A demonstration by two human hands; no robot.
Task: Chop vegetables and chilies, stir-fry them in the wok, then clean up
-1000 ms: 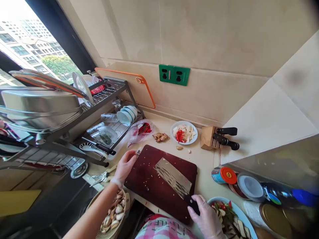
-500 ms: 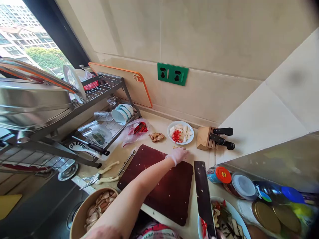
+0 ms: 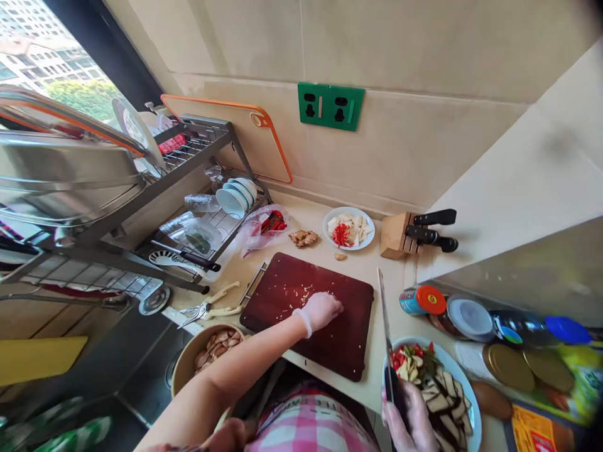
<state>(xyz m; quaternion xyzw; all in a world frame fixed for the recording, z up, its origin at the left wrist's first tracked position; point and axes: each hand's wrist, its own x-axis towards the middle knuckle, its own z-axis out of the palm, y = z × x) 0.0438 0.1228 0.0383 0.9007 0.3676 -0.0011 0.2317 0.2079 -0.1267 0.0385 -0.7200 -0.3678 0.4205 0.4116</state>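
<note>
My left hand (image 3: 321, 310), in a thin clear glove, rests over the dark red cutting board (image 3: 277, 282) with its fingers curled down. Whatever lies under those fingers is hidden. Small pale chopped bits (image 3: 301, 292) are scattered on the board beside it. My right hand (image 3: 409, 417), also gloved, grips the black handle of a kitchen knife (image 3: 387, 314), whose blade points up and away just right of the board. Below that hand is a plate (image 3: 475, 402) of sliced mushrooms, peppers and garlic. A small ginger piece (image 3: 340, 257) lies behind the board.
Behind the board are a ginger root (image 3: 304, 238), a plate (image 3: 333, 215) with white slices and red shreds, and a knife block (image 3: 394, 235). Scissors (image 3: 207, 310) and a bowl of garlic (image 3: 181, 361) are at left, below a dish rack (image 3: 155, 204). Jars (image 3: 468, 317) line the right.
My left hand has drawn back from beside the plate of white slices onto the board, its fingers now curled. The knife has turned edge-on in my right hand. The view has tilted down.
</note>
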